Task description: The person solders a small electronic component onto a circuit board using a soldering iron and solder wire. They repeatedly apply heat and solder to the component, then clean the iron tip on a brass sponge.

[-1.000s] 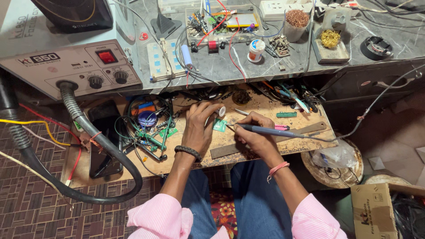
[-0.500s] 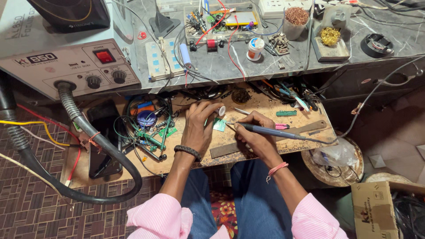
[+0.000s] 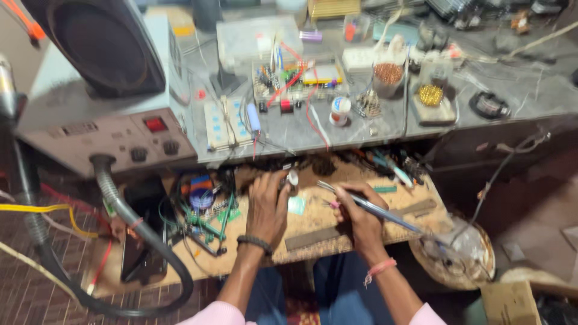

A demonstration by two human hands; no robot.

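Note:
My left hand [image 3: 268,207] rests on a low wooden work board [image 3: 313,238], its fingers closed around a small white part [image 3: 292,178] near the board's back edge. A black band sits on that wrist. My right hand [image 3: 360,218] grips a blue-handled soldering iron [image 3: 373,209] like a pen, its metal tip pointing left towards the small part. A pink band is on the right wrist. A small pale green piece [image 3: 296,206] lies between the two hands.
A grey rework station [image 3: 102,135] with knobs and a thick grey hose [image 3: 141,238] stands at left. Tangled wires and a solder spool [image 3: 200,191] lie left of my hands. The stone shelf [image 3: 361,129] behind holds circuit boards and small pots. A cardboard box [image 3: 512,304] is at lower right.
The camera has tilted and the view is blurred. Both hands stay in about the same pose over the board, the iron still pointing at the small part.

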